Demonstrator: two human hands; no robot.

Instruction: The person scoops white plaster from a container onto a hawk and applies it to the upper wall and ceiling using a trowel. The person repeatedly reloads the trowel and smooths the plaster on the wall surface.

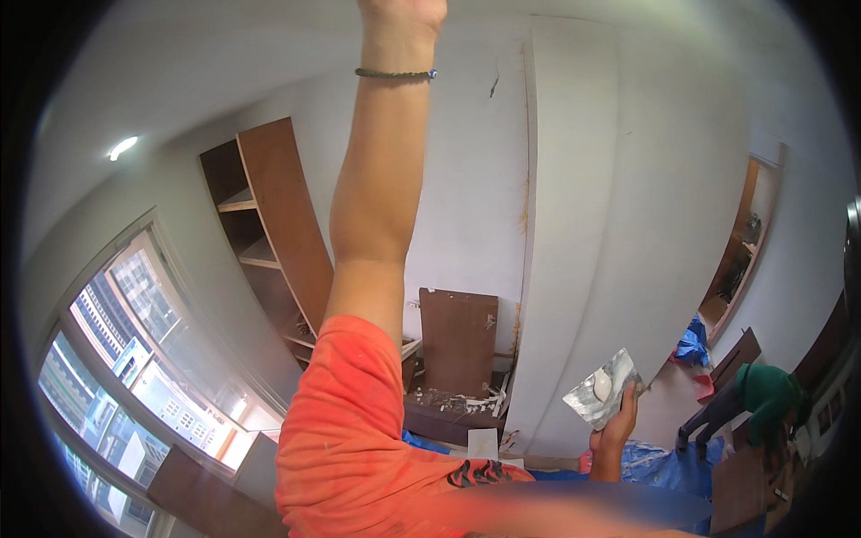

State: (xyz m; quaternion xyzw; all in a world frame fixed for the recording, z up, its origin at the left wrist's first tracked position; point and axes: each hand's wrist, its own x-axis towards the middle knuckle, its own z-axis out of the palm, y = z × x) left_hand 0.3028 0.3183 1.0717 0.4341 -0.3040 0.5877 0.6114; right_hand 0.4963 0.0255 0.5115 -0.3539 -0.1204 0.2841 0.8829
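Note:
My left arm rises up the middle of the view in an orange sleeve, with a dark braided bracelet (395, 74) at the wrist. Only the heel of my left hand (404, 11) shows at the top edge; its fingers, and anything in them, are out of view. Lower right, my right hand (613, 435) grips a thin, squarish silvery metal putty plate (587, 408), holding it tilted. A pale, wet-looking blob of putty (603, 385) sits on the plate, with grey smears around it. Part of my right forearm is hidden behind a blurred patch.
A white boxed-out wall section (574, 224) stands ahead. Leftward are a leaning brown shelf unit (287, 206) and windows (134, 359). A brown panel (458, 341) stands amid debris. At right, a person in green (762, 394) bends near blue sheeting (664, 466) and brown boards (740, 489).

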